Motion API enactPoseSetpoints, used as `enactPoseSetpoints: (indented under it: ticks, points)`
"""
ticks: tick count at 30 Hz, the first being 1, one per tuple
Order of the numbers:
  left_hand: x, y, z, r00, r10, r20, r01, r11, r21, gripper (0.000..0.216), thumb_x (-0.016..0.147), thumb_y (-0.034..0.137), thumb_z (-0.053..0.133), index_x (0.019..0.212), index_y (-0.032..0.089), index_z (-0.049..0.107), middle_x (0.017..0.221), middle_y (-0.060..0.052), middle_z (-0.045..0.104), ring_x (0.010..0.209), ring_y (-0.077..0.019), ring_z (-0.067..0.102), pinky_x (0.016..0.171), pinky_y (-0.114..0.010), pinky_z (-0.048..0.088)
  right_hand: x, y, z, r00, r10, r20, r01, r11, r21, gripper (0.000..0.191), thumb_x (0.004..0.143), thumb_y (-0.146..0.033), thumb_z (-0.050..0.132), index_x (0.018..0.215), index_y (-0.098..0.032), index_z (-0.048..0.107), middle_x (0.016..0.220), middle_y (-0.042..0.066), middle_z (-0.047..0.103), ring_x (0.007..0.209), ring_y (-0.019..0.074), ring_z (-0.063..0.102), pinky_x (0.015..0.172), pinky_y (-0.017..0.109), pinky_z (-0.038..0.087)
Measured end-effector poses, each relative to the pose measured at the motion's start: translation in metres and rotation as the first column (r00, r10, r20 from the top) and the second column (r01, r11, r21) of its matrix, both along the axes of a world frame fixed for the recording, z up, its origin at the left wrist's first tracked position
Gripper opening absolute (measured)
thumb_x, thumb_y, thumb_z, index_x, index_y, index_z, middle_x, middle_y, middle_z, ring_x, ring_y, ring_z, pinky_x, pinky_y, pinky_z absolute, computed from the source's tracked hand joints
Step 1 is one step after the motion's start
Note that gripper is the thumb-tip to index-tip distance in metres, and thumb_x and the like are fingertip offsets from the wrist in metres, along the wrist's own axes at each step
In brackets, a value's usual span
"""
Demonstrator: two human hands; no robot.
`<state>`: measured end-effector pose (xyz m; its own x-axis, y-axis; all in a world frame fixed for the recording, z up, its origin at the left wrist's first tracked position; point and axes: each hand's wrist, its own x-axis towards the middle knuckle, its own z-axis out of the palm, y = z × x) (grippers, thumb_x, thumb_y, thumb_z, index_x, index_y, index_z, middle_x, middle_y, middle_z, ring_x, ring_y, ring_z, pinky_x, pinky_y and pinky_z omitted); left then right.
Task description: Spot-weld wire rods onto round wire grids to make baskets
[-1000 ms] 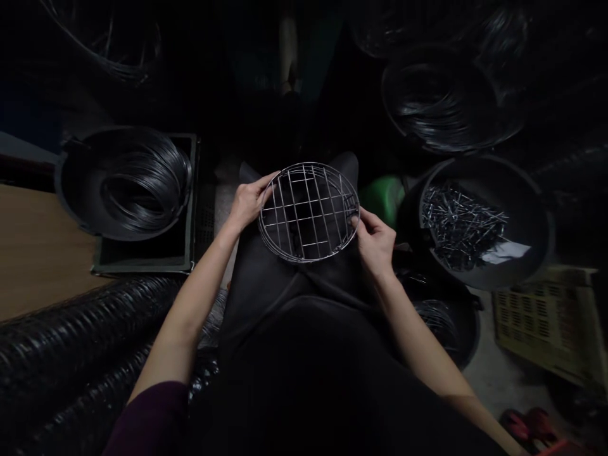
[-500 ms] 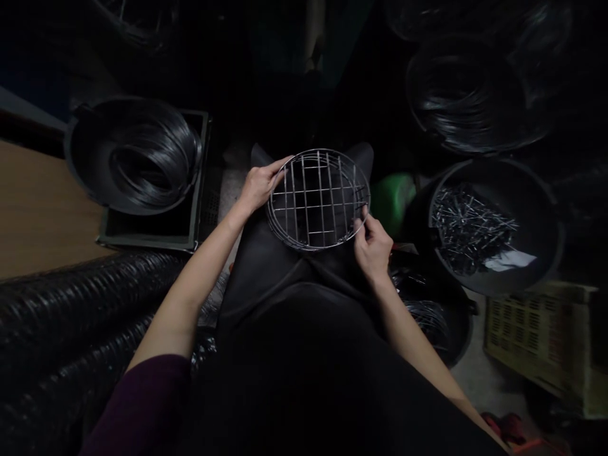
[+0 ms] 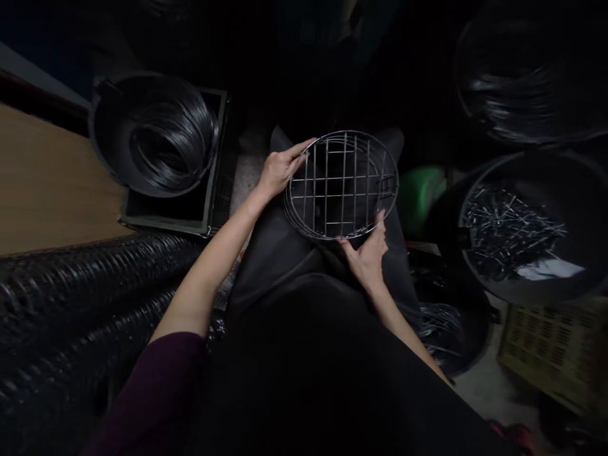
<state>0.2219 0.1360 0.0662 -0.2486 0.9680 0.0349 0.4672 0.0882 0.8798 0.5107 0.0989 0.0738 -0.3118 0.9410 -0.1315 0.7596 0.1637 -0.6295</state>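
A round wire rack [image 3: 344, 194], made of metal rings with crossing bars, is held above my lap. My left hand [image 3: 279, 170] grips its rim at the upper left, fingers pressed along the wire. At the lower right, my right hand [image 3: 369, 252] has its thumb and fingers on the rim from below. Dark cloth [image 3: 285, 253] covers my legs beneath the rack. Whether the rack touches the cloth cannot be made out.
To the left, a coil of wire [image 3: 166, 142] lies in a dark tub above a crate [image 3: 166, 223]. On the right stand a tub of short wire pieces [image 3: 506, 231], a green object [image 3: 422, 193], a lower wire tub [image 3: 441, 329] and a yellowish crate [image 3: 546, 342]. Stacked black wire goods [image 3: 85, 291] fill the lower left.
My right hand has shifted from the rack's right side to its lower edge, spreading thumb and fingers. The left hand keeps its hold. The whole view has swung, shifting most things rightward.
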Motion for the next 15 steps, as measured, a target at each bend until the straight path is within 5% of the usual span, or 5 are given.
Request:
enactPoseSetpoints:
  ticks: [4, 7, 10, 13, 15]
  points:
    - [-0.002, -0.008, 0.020, 0.999, 0.040, 0.009, -0.039, 0.999, -0.033, 0.057, 0.092, 0.063, 0.049, 0.129, 0.022, 0.066, 0.131, -0.005, 0.067, 0.120, -0.0265, 0.063, 0.107, -0.037, 0.048, 0.017, 0.013, 0.016, 0.981, 0.015, -0.196, -0.033, 0.995, -0.093, 0.092, 0.080, -0.053, 0.064, 0.155, -0.020, 0.023, 0.155, 0.016, 0.038, 0.140, 0.0290, 0.042, 0.118, 0.049, 0.031]
    - [-0.024, -0.001, 0.030, 0.981, 0.145, 0.132, -0.124, 0.980, -0.156, 0.062, 0.089, 0.068, 0.049, 0.135, 0.027, 0.060, 0.135, -0.004, 0.064, 0.119, -0.0280, 0.062, 0.101, -0.040, 0.052, 0.064, 0.061, 0.028, 0.953, -0.085, -0.292, 0.073, 0.996, -0.052, 0.065, 0.090, -0.048, 0.052, 0.149, -0.022, 0.039, 0.144, 0.011, 0.054, 0.129, 0.0226, 0.054, 0.111, 0.041, 0.041]
    - [-0.047, 0.024, 0.037, 0.957, 0.001, 0.290, 0.077, 0.963, -0.258, 0.055, 0.092, 0.067, 0.043, 0.143, 0.045, 0.045, 0.143, 0.005, 0.058, 0.129, -0.0268, 0.055, 0.104, -0.040, 0.051, 0.137, 0.129, 0.036, 0.926, -0.367, -0.093, 0.377, 0.914, 0.149, 0.047, 0.094, -0.042, 0.041, 0.126, -0.014, 0.062, 0.125, 0.013, 0.067, 0.117, 0.0228, 0.061, 0.105, 0.039, 0.045]
    - [-0.050, 0.050, 0.049, 0.938, -0.241, 0.249, 0.328, 0.847, -0.419, 0.060, 0.082, 0.065, 0.062, 0.138, 0.053, 0.046, 0.147, 0.007, 0.051, 0.138, -0.0314, 0.048, 0.108, -0.045, 0.047, 0.190, 0.193, 0.028, 0.870, -0.429, 0.244, 0.398, 0.902, 0.167, 0.040, 0.093, -0.032, 0.040, 0.114, -0.013, 0.068, 0.117, 0.013, 0.070, 0.108, 0.0226, 0.064, 0.101, 0.037, 0.046]
    - [-0.045, 0.061, 0.059, 0.936, -0.289, 0.199, 0.351, 0.784, -0.513, 0.061, 0.077, 0.066, 0.066, 0.135, 0.054, 0.049, 0.149, 0.005, 0.048, 0.138, -0.0335, 0.047, 0.106, -0.047, 0.049, 0.200, 0.225, 0.012, 0.872, -0.368, 0.323, 0.351, 0.930, 0.111, 0.032, 0.090, -0.028, 0.048, 0.108, -0.015, 0.071, 0.115, 0.011, 0.071, 0.107, 0.0224, 0.064, 0.100, 0.035, 0.045]
